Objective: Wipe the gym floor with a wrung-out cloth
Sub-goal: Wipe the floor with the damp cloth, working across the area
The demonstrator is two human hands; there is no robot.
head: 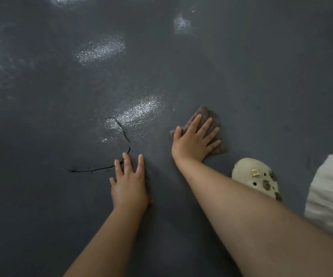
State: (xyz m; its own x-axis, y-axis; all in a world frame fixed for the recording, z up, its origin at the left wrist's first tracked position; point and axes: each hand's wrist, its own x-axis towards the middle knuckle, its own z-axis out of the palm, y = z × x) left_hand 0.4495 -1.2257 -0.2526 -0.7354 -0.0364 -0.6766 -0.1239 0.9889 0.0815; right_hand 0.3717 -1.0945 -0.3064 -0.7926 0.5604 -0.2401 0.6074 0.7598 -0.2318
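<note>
Two hands rest on the floor (41, 196), and only one does the work. Right hand (193, 139), fingers straight and spread, presses flat on the cloth (209, 116); nothing is pinched or curled round. Left hand (128, 182), also flat with fingers extended, holds nothing and appears to serve as a prop, so the right hand is plainly the one at the cloth. The cloth lies directly under the right palm and shows beyond the fingertips toward 1 o'clock, its long axis running roughly from 11 to 5 o'clock across the line of the fingers. It is brownish, folded to a small flat pad, with a mottled weave; whether it is damp cannot be told. From the cloth, a curved crack (121, 132) in the floor lies at 9 o'clock, close to the left fingertips, and a pale clog (255, 176) stands near at 5 o'clock. Glossy patches sit at 10 to 12 o'clock, which suggests the next stroke would likely sweep toward 9 o'clock, where the crack's edge might snag the cloth.
</note>
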